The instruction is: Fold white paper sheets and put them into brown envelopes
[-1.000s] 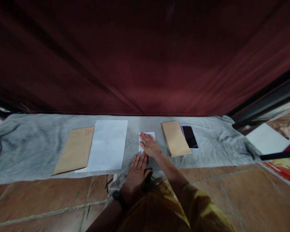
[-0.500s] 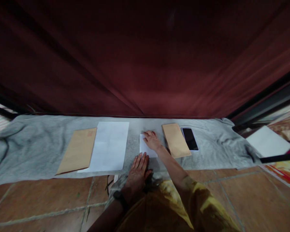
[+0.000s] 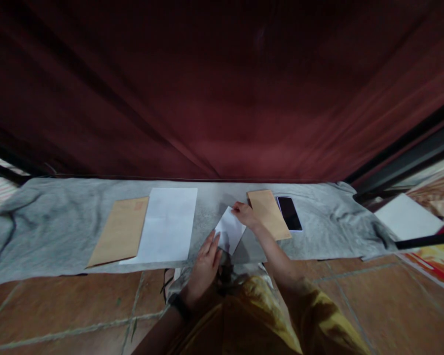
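"Head view, then: what between the two hands?"

"Just one small white paper [image 3: 230, 230], turned cornerwise on the grey cloth [image 3: 329, 212], close to the near edge."

"And at the right hand [image 3: 243, 213]?"

"Fingers curled in tight, with the paper's top corner pinched between them."

"At the left hand [image 3: 204, 266]?"

"Fingers nearly straight, slightly spread, tips against the paper's left edge. Impossible to tell from above whether gripping or merely touching. Around that wrist, a dark watch [image 3: 179, 303]."

"Over to the left?"

"Large white sheet [image 3: 170, 224], lying flat, its left side overlapped by a brown envelope [image 3: 120, 231] with reddish print near the upper right corner."

"To the right?"

"Second brown envelope [image 3: 272, 217], set aslant, partly behind the right wrist; just beside it, a smartphone [image 3: 289, 213], dark screen up, pale rim showing."

"Farther out?"

"Dark red curtain [image 3: 222, 98] along the far edge, brown tiled floor [image 3: 373, 291] below the near edge, yellow sleeve [image 3: 320, 315] on the right arm."
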`<state>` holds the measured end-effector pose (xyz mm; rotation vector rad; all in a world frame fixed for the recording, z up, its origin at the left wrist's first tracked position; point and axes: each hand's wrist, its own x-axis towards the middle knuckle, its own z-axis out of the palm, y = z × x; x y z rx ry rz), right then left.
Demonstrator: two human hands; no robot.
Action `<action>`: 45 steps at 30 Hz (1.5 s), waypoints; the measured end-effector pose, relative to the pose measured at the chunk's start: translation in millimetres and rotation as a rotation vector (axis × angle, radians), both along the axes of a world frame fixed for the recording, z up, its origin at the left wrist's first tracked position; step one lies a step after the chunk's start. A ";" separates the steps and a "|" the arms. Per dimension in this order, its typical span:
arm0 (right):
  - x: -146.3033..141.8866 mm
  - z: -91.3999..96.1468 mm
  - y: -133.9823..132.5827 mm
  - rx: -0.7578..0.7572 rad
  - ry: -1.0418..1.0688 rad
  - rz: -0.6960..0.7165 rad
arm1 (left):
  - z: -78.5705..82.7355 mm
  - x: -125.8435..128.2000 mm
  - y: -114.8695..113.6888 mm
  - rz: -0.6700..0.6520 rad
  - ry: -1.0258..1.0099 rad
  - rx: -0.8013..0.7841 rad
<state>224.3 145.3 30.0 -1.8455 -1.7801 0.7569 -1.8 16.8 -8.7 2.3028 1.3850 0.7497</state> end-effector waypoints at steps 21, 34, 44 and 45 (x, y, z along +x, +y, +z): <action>12.7 -5.1 -58.8 0.084 0.683 -0.127 | 72.0 -16.0 53.1 0.305 -0.750 -0.622; 18.8 26.7 -59.2 0.353 0.666 -0.111 | 82.0 -22.8 55.8 -0.044 -0.140 0.253; 1.6 -16.2 -107.9 0.218 0.274 -0.117 | 12.2 -33.7 27.3 -0.292 0.247 0.209; -3.8 -18.6 -111.9 0.222 0.239 -0.089 | 9.5 -34.6 25.1 -0.294 0.253 0.200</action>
